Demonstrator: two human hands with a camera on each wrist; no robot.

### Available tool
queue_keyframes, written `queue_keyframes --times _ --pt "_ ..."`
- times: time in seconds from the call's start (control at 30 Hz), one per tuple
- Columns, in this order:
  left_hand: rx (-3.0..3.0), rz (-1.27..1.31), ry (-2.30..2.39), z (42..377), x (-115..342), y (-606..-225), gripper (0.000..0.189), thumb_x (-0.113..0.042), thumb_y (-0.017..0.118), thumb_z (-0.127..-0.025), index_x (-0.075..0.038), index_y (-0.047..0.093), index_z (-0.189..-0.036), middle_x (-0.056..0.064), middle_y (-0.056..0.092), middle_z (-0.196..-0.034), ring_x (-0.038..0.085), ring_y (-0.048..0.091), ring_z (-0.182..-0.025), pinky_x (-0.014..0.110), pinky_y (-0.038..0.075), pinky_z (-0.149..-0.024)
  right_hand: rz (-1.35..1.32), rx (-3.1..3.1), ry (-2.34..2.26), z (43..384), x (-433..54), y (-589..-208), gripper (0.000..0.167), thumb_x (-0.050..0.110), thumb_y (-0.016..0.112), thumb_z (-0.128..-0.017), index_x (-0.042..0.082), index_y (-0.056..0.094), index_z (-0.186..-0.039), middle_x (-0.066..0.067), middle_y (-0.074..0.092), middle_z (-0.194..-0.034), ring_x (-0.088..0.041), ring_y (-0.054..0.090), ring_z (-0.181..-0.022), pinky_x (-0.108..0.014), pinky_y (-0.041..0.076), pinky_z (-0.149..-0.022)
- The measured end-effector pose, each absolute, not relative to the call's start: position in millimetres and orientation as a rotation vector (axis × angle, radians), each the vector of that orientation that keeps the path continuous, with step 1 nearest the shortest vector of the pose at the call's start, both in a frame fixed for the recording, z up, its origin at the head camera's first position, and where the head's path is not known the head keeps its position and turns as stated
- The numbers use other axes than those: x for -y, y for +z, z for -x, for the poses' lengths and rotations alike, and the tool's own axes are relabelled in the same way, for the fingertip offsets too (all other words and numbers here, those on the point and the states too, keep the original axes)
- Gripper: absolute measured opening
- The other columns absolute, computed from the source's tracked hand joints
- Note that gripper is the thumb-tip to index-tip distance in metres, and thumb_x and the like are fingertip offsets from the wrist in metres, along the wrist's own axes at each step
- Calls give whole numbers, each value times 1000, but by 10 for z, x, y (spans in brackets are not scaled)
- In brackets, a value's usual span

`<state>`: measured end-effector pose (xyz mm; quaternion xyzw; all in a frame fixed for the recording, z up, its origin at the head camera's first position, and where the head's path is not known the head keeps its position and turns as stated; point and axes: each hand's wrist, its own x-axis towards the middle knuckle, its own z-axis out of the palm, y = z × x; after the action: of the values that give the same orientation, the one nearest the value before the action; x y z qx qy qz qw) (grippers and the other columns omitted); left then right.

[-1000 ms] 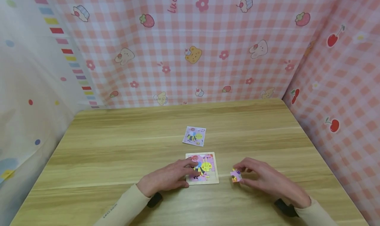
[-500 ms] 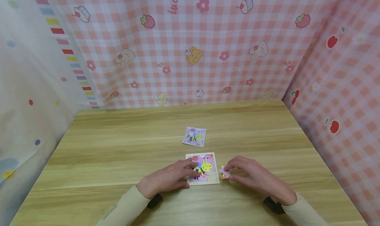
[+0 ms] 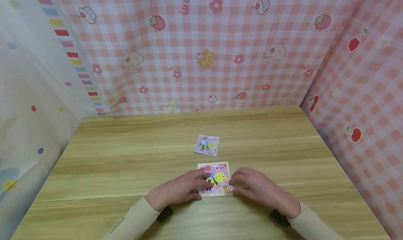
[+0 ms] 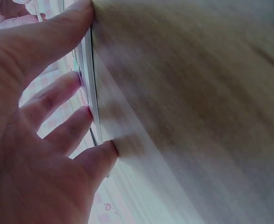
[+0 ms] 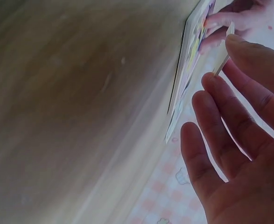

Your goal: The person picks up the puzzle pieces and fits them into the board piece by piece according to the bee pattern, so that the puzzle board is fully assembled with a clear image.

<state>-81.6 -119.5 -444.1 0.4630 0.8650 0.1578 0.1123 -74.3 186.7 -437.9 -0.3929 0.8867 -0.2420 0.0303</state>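
A square wooden jigsaw puzzle (image 3: 217, 195) with a yellow bee on pink lies flat on the table. My left hand (image 3: 179, 187) rests at its left side, fingers reaching over the picture and thumb at the near left corner. In the left wrist view those fingers (image 4: 66, 128) are spread along the board's edge. Between thumb and fingers, my right hand (image 3: 264, 188) pinches a pink puzzle piece (image 3: 228, 188) over the lower right corner of the board. The right wrist view shows this piece (image 5: 222, 58) edge-on and tilted, above the board's face.
Behind the puzzle lies a square card (image 3: 206, 145) printed with the same bee picture. The wooden table (image 3: 126, 149) meets a pink checked cloth (image 3: 189, 58) at the back, and cloth hangs at both sides.
My right hand has moved left with the puzzle piece, from beside the board to over its lower right corner. The left hand has stayed in place on the puzzle.
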Motion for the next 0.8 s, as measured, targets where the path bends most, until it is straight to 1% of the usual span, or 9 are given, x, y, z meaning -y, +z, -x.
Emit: queue_keyframes --times 0.23,0.43,0.8 --pt "-2539 -1371 471 815 1195 -4454 48 -20 76 -96 -13 64 -142 10 51 -153 27 45 -143 43 38 -118 1265 -2754 -665 732 -1765 -4384 17 19 79 -92 17 77 -109 4 71 -112 -14 66 -105 -38 57 -93" --pt "-2546 -1357 467 818 1189 -4439 49 -19 76 -95 -13 64 -142 11 51 -153 27 46 -143 43 38 -118 1234 -2752 -616 731 -1731 -4367 16 20 79 -92 17 78 -107 5 70 -110 -13 65 -103 -38 56 -92" --pt "-2528 -1333 480 817 1196 -4424 48 -19 74 -97 -14 63 -143 10 50 -155 26 44 -145 46 36 -120 1275 -2765 -561 761 -1709 -4406 14 21 80 -92 17 79 -105 5 70 -106 -12 64 -99 -36 57 -89"
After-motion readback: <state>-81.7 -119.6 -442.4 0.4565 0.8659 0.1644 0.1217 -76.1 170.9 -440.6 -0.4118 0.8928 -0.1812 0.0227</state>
